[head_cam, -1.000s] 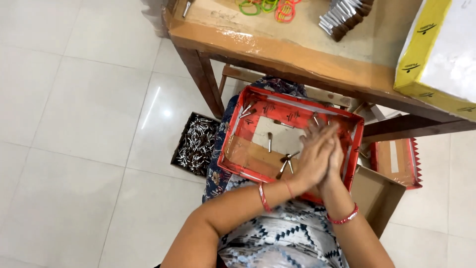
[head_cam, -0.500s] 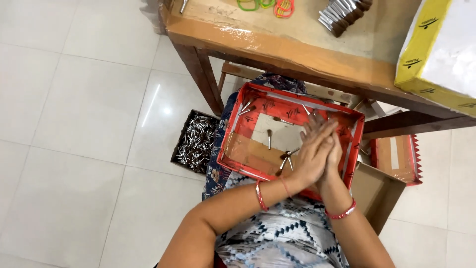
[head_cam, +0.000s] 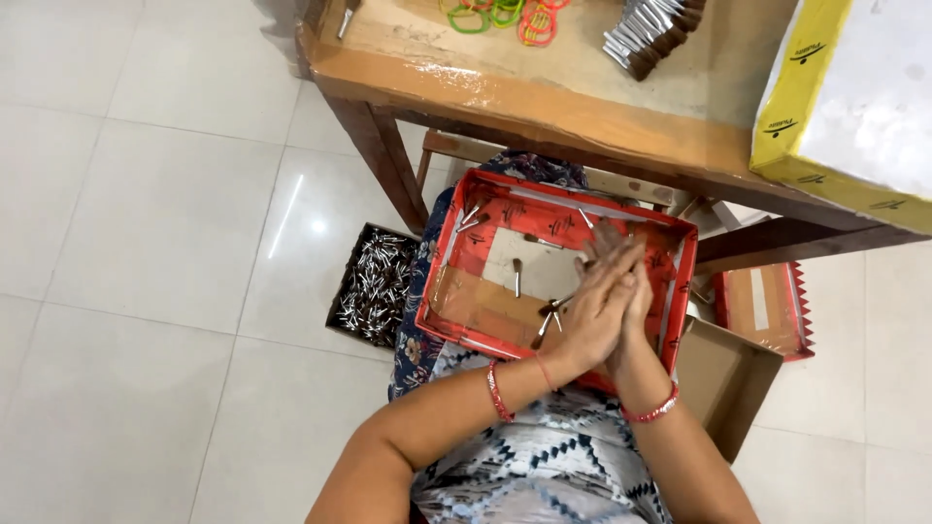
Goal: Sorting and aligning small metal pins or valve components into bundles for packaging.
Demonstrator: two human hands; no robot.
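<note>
A red shallow cardboard tray (head_cam: 454, 262) rests on my lap, with a few small brown-tipped brushes (head_cam: 516, 277) lying loose in it. My left hand (head_cam: 587, 320) and my right hand (head_cam: 636, 291) are pressed flat together, palm to palm, over the tray's right half. Ends of a few small brushes (head_cam: 546, 315) stick out from under the joined palms, at their lower left. Each wrist wears a red bangle. What lies between the palms is hidden.
A wooden table (head_cam: 544, 97) stands in front, bearing coloured rubber bands (head_cam: 500, 12), a stack of silver pieces (head_cam: 650, 34) and a yellow-and-white box (head_cam: 845, 107). A black box of silver pieces (head_cam: 374, 286) sits on the floor, left. A brown carton (head_cam: 723, 378) and another red tray (head_cam: 767, 311) lie to the right.
The joined hands have slid slightly against each other and shifted a little over the tray. The tray and the loose brushes stay where they were.
</note>
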